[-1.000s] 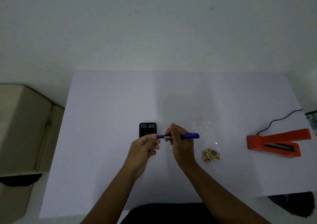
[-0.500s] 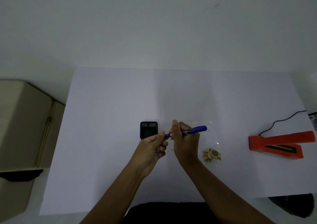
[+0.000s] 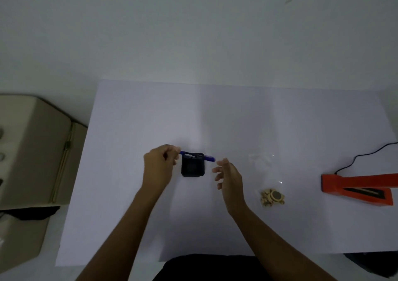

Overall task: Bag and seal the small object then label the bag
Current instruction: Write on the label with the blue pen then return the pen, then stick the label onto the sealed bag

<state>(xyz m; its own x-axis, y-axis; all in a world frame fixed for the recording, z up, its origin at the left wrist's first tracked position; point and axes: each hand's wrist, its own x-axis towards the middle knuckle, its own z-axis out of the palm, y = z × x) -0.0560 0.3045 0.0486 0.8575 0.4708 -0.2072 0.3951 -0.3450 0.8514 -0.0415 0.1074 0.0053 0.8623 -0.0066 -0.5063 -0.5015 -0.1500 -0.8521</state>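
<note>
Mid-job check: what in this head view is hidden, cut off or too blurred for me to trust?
- Blue pen: left end hidden inside the left hand; whether it is capped is too blurred to tell.
- Clear bag: nearly invisible, only glints; seal and any label unreadable.
- Small gold object: too small to identify.
- Orange sealer: cut off by the right edge.
- Black holder: interior too dark.

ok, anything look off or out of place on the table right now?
Nothing spilled or damaged. The clear bag lies flat, with the small gold object at its near end; whether it is inside is unclear. The left hand holds the blue pen over the black holder; the right hand is open.
</note>
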